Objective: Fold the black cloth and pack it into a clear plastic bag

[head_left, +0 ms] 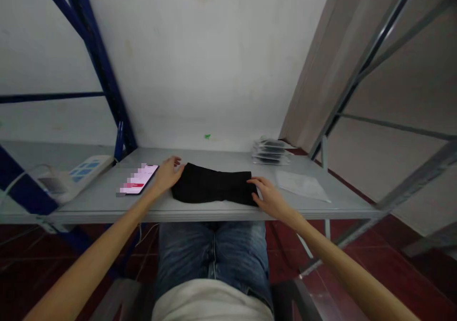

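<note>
A folded black cloth (212, 186) lies on the grey metal shelf (107, 202) in front of me. My left hand (167, 174) rests at the cloth's left end, fingers stretched out and touching its edge. At the right end is my right hand (268, 195), fingers lying flat on the cloth's corner. Neither hand grips anything.
A phone (139, 179) with a lit pink screen lies left of the cloth. A white power strip (76, 173) sits at the far left. A stack of clear packets (271, 151) stands at the back right, and one flat clear bag (302, 185) lies near my right hand. Blue rack posts (103, 73) rise on the left.
</note>
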The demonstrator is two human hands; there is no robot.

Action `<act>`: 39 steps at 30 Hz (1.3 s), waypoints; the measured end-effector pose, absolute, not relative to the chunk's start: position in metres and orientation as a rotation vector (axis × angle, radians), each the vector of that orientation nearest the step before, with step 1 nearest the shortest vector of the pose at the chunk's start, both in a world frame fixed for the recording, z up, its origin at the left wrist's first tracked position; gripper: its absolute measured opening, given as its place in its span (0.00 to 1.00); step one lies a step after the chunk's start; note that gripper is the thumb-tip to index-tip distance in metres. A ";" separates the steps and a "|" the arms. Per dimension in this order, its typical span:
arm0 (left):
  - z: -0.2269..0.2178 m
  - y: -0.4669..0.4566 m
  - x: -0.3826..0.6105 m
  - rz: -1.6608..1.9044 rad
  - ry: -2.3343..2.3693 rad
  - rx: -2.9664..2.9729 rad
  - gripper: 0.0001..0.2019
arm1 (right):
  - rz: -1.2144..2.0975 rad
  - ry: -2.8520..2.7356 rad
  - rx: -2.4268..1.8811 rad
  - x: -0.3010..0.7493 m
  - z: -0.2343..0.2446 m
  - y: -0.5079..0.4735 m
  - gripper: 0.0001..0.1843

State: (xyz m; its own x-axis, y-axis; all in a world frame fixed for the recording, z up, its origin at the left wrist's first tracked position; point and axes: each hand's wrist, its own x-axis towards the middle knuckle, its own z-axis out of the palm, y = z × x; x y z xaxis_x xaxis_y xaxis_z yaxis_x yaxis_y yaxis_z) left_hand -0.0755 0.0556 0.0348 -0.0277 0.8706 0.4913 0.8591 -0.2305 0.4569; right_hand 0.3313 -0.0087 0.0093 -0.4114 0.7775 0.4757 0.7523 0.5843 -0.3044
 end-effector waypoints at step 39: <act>0.033 -0.032 -0.108 0.890 1.260 2.522 0.17 | 0.100 -2.280 -1.045 0.376 0.011 -0.045 0.12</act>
State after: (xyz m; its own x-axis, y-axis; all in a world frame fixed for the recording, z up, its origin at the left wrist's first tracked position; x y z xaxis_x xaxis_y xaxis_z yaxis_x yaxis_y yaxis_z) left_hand -0.1084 -0.0323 0.0335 0.4601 0.7764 0.4307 0.6656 -0.6226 0.4114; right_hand 0.3757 -0.0447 0.0107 -0.4940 0.7069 0.5062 0.6600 0.6839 -0.3109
